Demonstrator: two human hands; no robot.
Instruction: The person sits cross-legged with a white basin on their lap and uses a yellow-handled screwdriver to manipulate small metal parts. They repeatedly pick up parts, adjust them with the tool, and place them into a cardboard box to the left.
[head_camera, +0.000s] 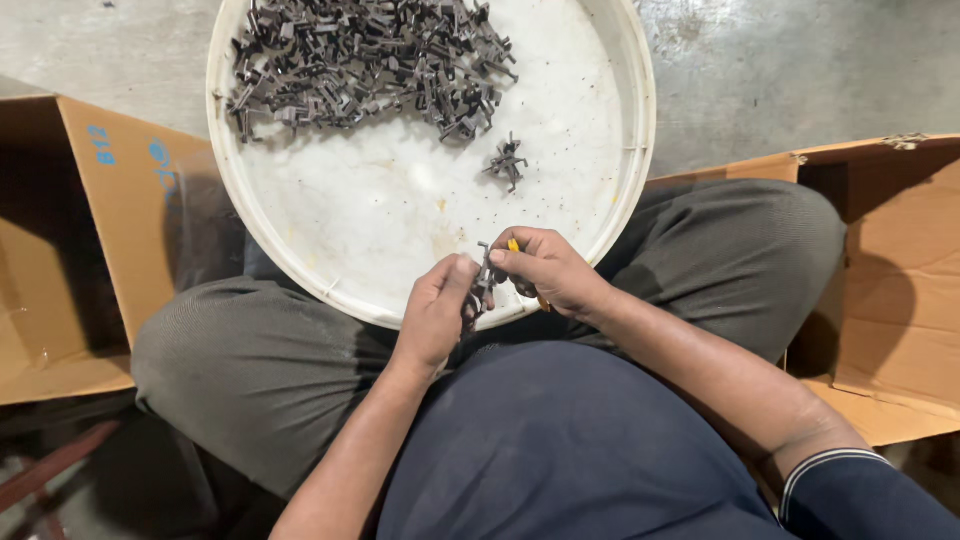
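Both hands met over the round white plastic tray's (625, 190) near rim: left hand (435, 315) and right hand (550, 270) pinched one small dark metal clip (484, 285). One finished cluster (507, 162) lay apart; a large heap of loose clips (365, 65) remained.

Soft overhead light, sharp, dim corners

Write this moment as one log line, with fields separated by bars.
left hand: holds metal part | right hand: holds yellow tool at part | tray: pile, small cluster | boxes: both sides
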